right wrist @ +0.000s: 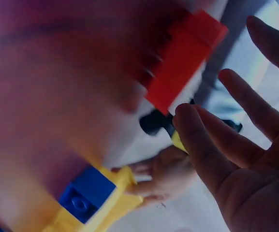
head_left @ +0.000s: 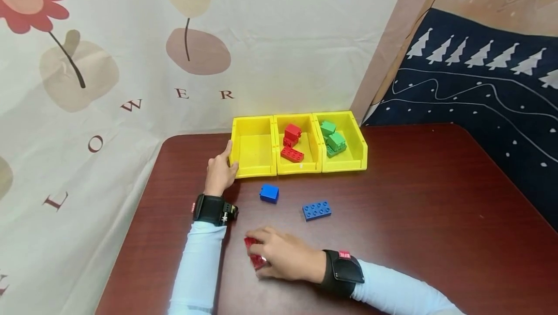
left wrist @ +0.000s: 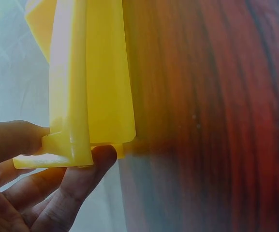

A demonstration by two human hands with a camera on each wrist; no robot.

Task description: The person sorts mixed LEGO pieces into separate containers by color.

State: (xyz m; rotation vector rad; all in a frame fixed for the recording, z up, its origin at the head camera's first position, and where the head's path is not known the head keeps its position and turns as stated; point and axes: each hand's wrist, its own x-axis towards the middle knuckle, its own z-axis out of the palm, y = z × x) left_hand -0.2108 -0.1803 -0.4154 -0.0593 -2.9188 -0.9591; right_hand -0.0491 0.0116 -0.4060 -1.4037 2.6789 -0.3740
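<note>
At the left end of a row of yellow bins, my left hand [head_left: 221, 172] grips the outer wall of the left bin [head_left: 254, 157]. In the left wrist view, the thumb and fingers [left wrist: 74, 188] lie on either side of the yellow wall corner [left wrist: 71, 150]. My right hand [head_left: 289, 257] is over a red brick [head_left: 252, 243] on the near part of the table, partly covering it. In the right wrist view its fingers are spread, with a fingertip close to the end of the red brick [right wrist: 183, 58]. A blue brick [head_left: 269, 194] lies between the hands and the bins.
A flatter blue brick [head_left: 317, 211] with studs up lies right of the first. The middle bin [head_left: 311, 152] holds red bricks [head_left: 292, 154], and the right bin [head_left: 355, 148] green ones [head_left: 335, 141]. The bins stand at the back edge of the brown table [head_left: 418, 198], against a printed cloth.
</note>
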